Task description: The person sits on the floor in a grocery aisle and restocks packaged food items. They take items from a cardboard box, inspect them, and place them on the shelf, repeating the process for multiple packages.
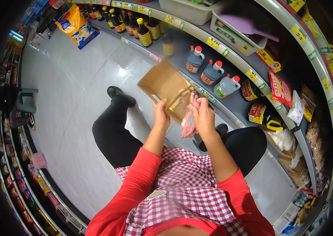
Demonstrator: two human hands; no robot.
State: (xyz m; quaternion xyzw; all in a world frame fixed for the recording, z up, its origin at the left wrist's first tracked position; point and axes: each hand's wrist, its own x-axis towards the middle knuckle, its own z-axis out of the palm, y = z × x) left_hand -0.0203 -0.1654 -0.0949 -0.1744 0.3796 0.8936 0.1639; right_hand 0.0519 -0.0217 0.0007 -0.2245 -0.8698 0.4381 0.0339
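An open cardboard box (159, 78) is tilted between my knees, close to the front edge of the lower shelf. My left hand (161, 115) grips its near left side, thumb at the rim. In my right hand (204, 116) is a crumpled pink cloth (189, 129), hanging over the box's near right corner. Part of the cloth and that corner are hidden by my fingers. Just beyond the box stand jugs with red caps: a dark one (195, 60), a second dark one (212, 73) and a paler one (226, 86).
Dark sauce bottles (144, 34) line the shelf farther left. Large black jugs (262, 115) lie on their sides at right. Above, a white bin (237, 35) holds a purple scoop (240, 25). A yellow-orange bag (76, 26) and a green stool (28, 100) stand on the tiled floor.
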